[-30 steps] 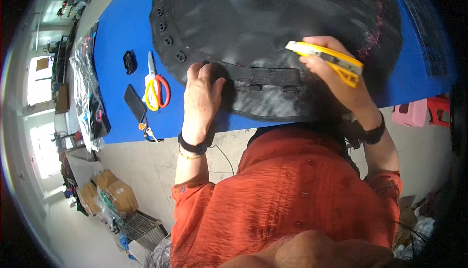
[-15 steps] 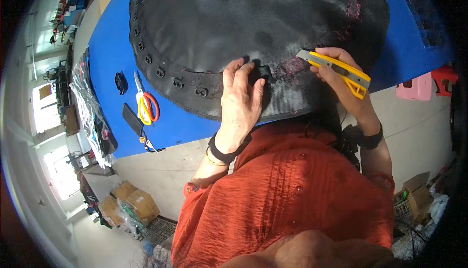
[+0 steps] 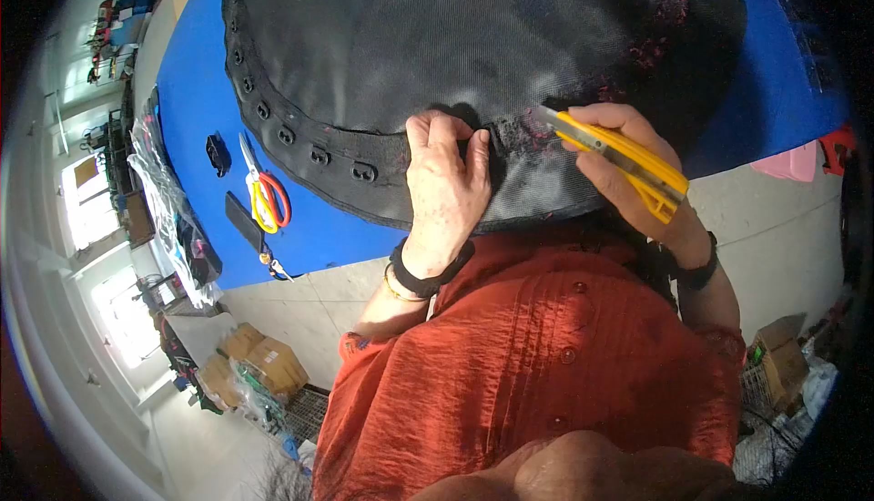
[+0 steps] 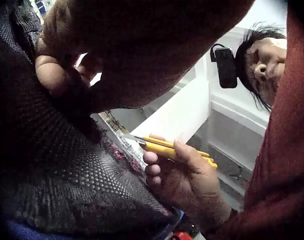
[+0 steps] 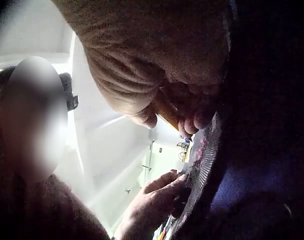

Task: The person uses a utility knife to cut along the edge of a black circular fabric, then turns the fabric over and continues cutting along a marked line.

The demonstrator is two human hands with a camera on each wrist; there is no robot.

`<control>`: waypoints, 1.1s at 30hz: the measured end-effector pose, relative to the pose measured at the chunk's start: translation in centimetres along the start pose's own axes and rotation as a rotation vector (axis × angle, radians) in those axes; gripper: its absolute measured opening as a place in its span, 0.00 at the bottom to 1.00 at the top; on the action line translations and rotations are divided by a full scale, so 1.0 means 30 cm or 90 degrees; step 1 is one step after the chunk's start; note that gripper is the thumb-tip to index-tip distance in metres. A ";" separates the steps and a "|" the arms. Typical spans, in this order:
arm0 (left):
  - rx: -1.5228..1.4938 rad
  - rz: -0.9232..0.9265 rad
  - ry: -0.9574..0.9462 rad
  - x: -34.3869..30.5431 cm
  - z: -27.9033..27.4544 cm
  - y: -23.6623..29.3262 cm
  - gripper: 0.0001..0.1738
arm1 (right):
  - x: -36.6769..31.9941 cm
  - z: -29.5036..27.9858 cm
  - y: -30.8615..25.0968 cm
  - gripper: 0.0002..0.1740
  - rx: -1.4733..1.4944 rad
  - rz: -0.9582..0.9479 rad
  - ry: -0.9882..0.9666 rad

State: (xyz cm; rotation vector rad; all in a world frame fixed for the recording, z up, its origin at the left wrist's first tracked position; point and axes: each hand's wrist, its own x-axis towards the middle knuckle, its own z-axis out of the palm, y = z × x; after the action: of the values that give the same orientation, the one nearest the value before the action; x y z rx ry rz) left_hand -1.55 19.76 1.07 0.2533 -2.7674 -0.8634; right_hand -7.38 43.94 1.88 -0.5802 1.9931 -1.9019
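Note:
A large rounded black fabric panel [image 3: 410, 46] covers much of the blue table [image 3: 332, 246], with small black buckle-like fittings [image 3: 320, 155] along its curved left edge. My left hand [image 3: 446, 182] is on the panel near its front edge, fingers bent and thumb pinching a black strap [image 3: 496, 144]; the fingers hide most of this strap. Just right of it, my right hand [image 3: 633, 168] grips a yellow utility knife [image 3: 628, 155], also visible in the left wrist view. The knife's blade points left, close over pink thread scraps [image 3: 539, 127] on the fabric. More pink threads [image 3: 648, 52] run up the panel's right side.
Left of the panel lie scissors [image 3: 267, 196] with red and yellow handles, a small black item [image 3: 217, 155], a dark flat case [image 3: 243, 219] and keys [image 3: 276, 267]. Clear plastic wrapping [image 3: 168, 200] lines the table's left edge. A pink stool [image 3: 787, 162] stands beyond the right edge.
The panel has shifted and turned, and the strap's long slotted part no longer shows. My left hand has moved right along the panel and its fingers have bent. The knife's blade has come nearer to it.

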 end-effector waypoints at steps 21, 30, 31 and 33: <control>-0.026 0.028 0.018 -0.008 0.002 -0.022 0.12 | 0.056 0.123 0.028 0.21 -0.135 -0.112 -0.052; -0.027 0.025 0.022 -0.008 0.009 -0.023 0.11 | 0.047 0.115 0.015 0.20 -0.158 -0.119 -0.054; -0.027 0.017 0.007 -0.009 0.005 -0.022 0.11 | 0.047 0.115 0.014 0.19 -0.147 -0.117 -0.054; -0.026 0.020 -0.001 -0.011 0.005 -0.020 0.11 | 0.047 0.112 0.011 0.19 -0.139 -0.119 -0.055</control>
State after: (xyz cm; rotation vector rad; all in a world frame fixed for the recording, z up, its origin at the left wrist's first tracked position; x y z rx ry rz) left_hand -1.23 19.42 0.54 0.2009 -2.7447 -0.9106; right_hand -6.93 40.34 1.41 -0.9204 2.1721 -1.7353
